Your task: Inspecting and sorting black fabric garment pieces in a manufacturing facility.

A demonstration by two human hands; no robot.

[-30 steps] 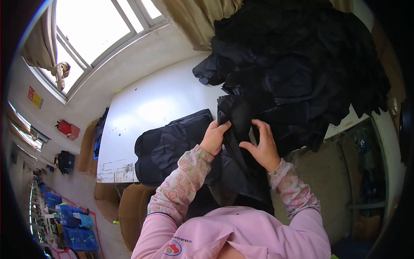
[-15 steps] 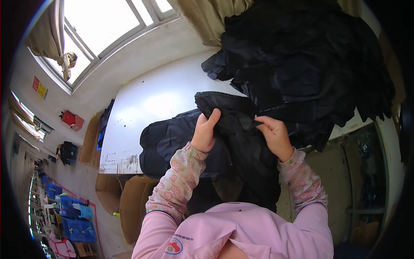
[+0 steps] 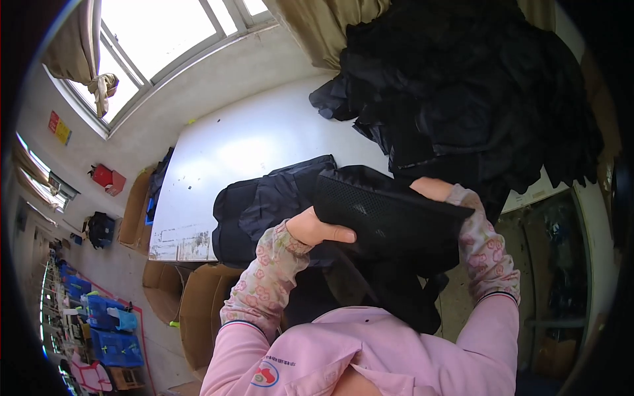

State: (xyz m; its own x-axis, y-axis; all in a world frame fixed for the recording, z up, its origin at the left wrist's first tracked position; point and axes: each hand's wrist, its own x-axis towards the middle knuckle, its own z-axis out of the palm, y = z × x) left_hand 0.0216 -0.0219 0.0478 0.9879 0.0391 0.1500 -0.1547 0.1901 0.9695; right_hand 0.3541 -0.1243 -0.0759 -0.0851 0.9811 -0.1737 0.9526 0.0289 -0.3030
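A black cloth piece [image 3: 389,218] with a mesh-like patch is held up in front of my body, its lower part hanging toward my lap. My left hand [image 3: 316,228] grips its left edge, thumb across the front and fingers behind. At the upper right edge is my right hand [image 3: 432,188], its fingers mostly hidden by the cloth they hold. Left of the held piece, a flat stack of black cloth [image 3: 264,208] lies along the table's near edge.
A large heap of black cloth [image 3: 462,99] covers the right part of the white table [image 3: 224,142]. Brown cardboard boxes [image 3: 205,317] stand below its left end. Curtains [image 3: 317,30] hang by the window. Blue crates [image 3: 115,346] are at the far left.
The cloth piece has been turned and spread, now showing its mesh-like face. My right hand has moved slightly up and right, partly behind the cloth; my left hand sits lower on the edge.
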